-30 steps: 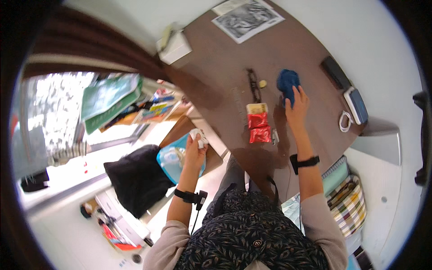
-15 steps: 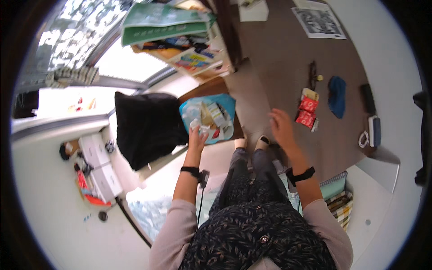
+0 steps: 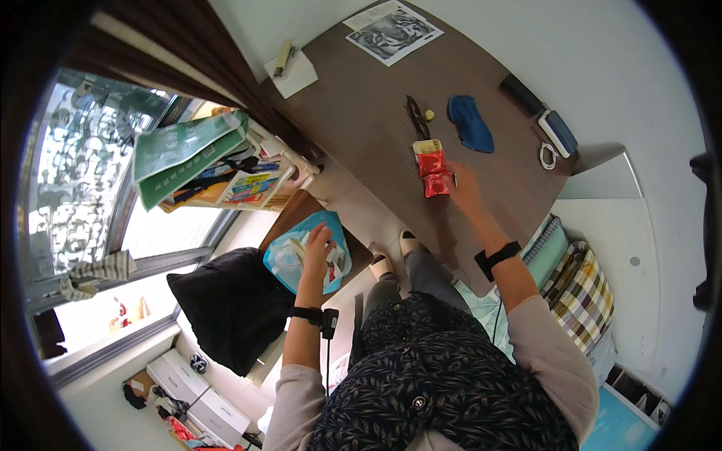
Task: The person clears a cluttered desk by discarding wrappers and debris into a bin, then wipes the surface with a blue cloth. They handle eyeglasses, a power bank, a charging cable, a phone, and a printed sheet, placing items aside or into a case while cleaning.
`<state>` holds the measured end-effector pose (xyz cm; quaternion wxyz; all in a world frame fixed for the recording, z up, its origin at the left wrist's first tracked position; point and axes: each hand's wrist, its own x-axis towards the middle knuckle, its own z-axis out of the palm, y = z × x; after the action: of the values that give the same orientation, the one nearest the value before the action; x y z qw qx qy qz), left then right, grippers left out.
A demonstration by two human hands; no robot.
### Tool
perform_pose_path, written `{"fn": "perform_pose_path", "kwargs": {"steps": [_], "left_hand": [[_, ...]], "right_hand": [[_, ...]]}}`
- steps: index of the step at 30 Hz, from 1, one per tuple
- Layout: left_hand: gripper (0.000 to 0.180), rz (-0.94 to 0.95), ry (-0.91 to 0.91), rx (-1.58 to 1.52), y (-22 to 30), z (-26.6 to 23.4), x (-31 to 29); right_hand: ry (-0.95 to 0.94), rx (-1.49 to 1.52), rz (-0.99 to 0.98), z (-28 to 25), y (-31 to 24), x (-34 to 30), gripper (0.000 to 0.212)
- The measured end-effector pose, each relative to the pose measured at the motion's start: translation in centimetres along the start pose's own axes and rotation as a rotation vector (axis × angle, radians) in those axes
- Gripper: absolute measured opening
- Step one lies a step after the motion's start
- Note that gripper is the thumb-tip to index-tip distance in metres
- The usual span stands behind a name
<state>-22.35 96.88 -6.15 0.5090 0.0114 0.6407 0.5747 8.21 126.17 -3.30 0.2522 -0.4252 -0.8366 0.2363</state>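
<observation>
My left hand (image 3: 317,252) is over a light-blue plastic bag (image 3: 342,229) that stands open with crumpled papers and wrappers inside. Its fingers are loosely bent and slightly apart, and I see nothing in them. My right hand (image 3: 468,192) is at the brown table (image 3: 361,120), its fingers apart and slightly blurred. The fingertips reach a small silvery piece (image 3: 455,180) beside a red packet (image 3: 432,161) with a beige end; whether they touch it I cannot tell. Dark-framed glasses (image 3: 417,119) and a small yellow round thing (image 3: 429,115) lie just beyond the packet.
A blue eye mask (image 3: 471,124), a printed picture sheet (image 3: 395,34) and a white box (image 3: 292,75) rest on the table. Along the wall are a dark case (image 3: 522,93) and a white cable (image 3: 548,156). A black cloth (image 3: 229,308) is left of the bag, near a bookshelf (image 3: 252,184).
My view has turned toward the table. My right hand has moved over the table to the red packet's side. My left hand no longer shows the whitish thing near its fingertips.
</observation>
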Motion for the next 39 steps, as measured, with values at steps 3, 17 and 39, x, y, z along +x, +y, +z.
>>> {"fn": "perform_pose_path", "kwargs": {"steps": [3, 17, 39], "left_hand": [[0.044, 0.038, -0.116, 0.255, 2.0, 6.0, 3.4], [0.044, 0.236, -0.476, 0.862, 6.9, 22.8, 12.5], [0.051, 0.695, -0.302, 1.237, 28.5, 29.2, 25.6]], "right_hand": [[0.028, -0.076, 0.000, -1.2, 4.4, 3.3, 0.037], [-0.195, -0.076, -0.145, 6.1, 8.7, 18.5, 0.044], [-0.199, 0.719, 0.624, -5.2, 11.5, 2.3, 0.024]]}}
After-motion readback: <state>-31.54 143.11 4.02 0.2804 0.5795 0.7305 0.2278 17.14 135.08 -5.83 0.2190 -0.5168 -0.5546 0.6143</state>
